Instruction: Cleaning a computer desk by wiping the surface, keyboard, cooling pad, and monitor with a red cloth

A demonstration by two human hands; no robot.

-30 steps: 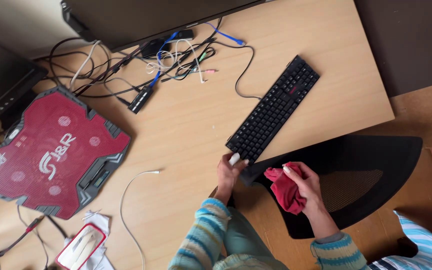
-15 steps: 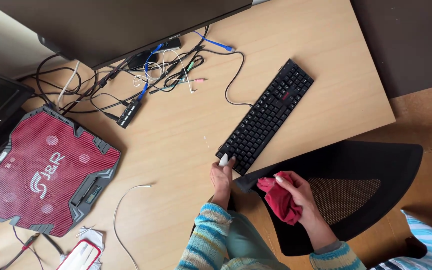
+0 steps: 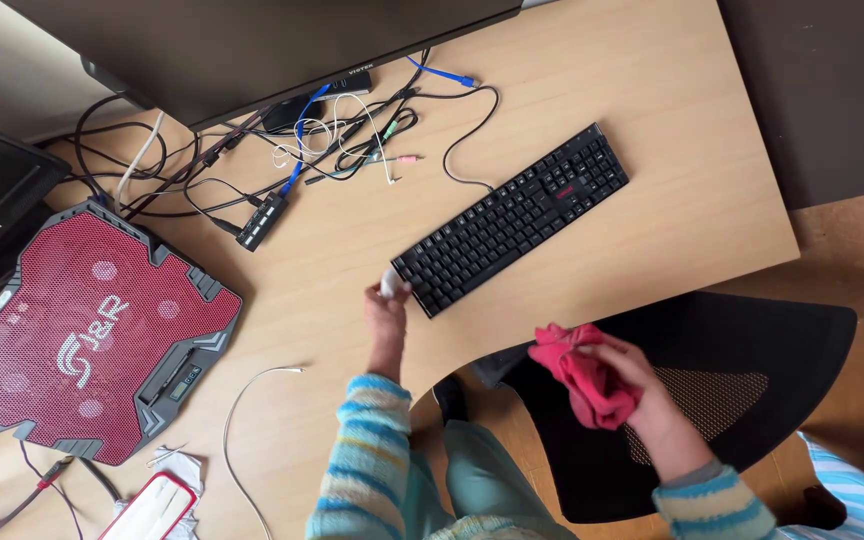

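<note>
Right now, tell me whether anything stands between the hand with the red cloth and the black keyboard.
Nothing visible does. The right hand holds the red cloth over the black chair back, off the desk edge. Between it and the keyboard lies only bare desk. The left hand touches the keyboard's near-left corner.

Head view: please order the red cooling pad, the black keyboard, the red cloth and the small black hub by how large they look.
1. red cooling pad
2. black keyboard
3. red cloth, though it is bunched in the right hand and nearer the camera
4. small black hub
</note>
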